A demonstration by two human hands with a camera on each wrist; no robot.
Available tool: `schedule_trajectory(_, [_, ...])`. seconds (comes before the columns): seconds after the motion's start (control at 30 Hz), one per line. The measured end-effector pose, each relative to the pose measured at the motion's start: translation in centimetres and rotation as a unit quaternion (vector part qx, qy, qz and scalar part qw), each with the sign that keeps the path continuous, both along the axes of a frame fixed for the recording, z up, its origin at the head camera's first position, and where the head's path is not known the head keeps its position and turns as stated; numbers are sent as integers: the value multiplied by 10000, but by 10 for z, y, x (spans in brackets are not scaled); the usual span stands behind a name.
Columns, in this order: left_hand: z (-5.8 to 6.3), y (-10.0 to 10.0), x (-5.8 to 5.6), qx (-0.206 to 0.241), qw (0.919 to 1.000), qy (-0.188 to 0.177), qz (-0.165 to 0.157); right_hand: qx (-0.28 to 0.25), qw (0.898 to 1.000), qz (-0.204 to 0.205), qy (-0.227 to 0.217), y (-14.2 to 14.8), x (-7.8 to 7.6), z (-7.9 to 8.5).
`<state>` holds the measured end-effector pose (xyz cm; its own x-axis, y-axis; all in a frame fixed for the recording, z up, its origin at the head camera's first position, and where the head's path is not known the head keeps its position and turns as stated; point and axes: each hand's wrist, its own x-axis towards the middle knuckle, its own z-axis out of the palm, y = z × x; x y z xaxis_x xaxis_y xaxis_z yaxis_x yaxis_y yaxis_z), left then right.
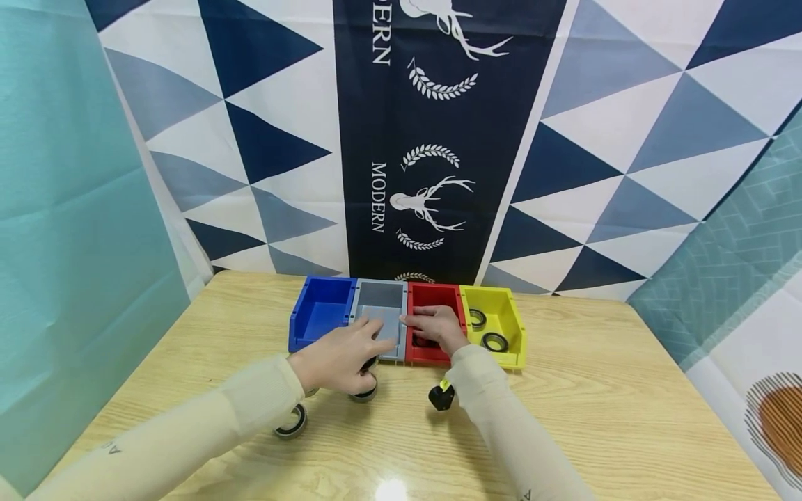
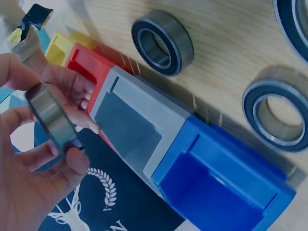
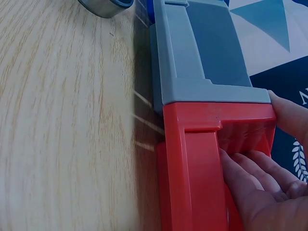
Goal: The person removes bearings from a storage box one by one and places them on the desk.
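Observation:
My left hand [image 1: 341, 358] pinches a ball bearing [image 2: 50, 115] between thumb and fingertips, edge-on in the left wrist view, just in front of the grey bin [image 1: 379, 316]. My right hand [image 1: 436, 325] reaches into the red bin [image 3: 197, 168]. Its fingers extend inside, while the thumb lies by the rim between red and grey; nothing is visibly held. Something dark, partly hidden by that hand, lies in the red bin. Three more bearings are on the table: one bearing [image 2: 162, 42] before the grey bin, another bearing [image 2: 276, 108] near the blue bin [image 2: 226, 187], and a third bearing [image 1: 291, 421] nearer me.
The bins stand joined in a row against the patterned cloth [image 1: 432, 139]. At the right end, a yellow bin [image 1: 516, 348] contains two bearings [image 1: 495, 342]. A small black device [image 1: 441, 396] with a yellow tag hangs at my right wrist. Wooden table [image 1: 595, 390] extends on both sides.

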<state>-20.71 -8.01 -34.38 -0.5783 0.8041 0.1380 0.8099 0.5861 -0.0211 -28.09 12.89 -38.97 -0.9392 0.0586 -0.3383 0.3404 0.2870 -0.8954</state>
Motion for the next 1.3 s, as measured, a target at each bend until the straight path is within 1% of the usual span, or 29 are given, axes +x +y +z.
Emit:
schedule_trajectory(0.1, [-2,-2,4,-110,9997,-207,103,9,10000,12,-20,0,0,-1])
schedule_trajectory(0.2, [-4,-4,8,-125,9991,-373,134,-6,10000,32,-25,0,-1,-1])
schedule_trajectory(0.43, [-13,-6,20,-151,9980,-619,14,-3,10000,82,-47,2,-5,-2])
schedule_trajectory(0.6, [-21,-8,27,-174,9959,-885,-1,58,9999,97,-105,2,-6,0])
schedule_trajectory(0.67, [-24,-9,30,-203,9958,-898,0,66,9998,98,-155,1,-5,0])
schedule_trajectory(0.83, [-30,-11,34,-171,9968,-785,-11,29,9998,69,-186,2,-5,-1])
schedule_trajectory(1.03, [-34,-13,41,-51,9944,-1057,24,17,9999,7,-157,2,-5,-2])
schedule_trajectory(1.13, [-37,-13,45,-3,9941,-1085,2,54,9999,22,-154,2,-4,-2])
schedule_trajectory(1.3, [-45,-14,49,115,9947,-1015,-111,91,9999,60,-134,1,-1,-2])
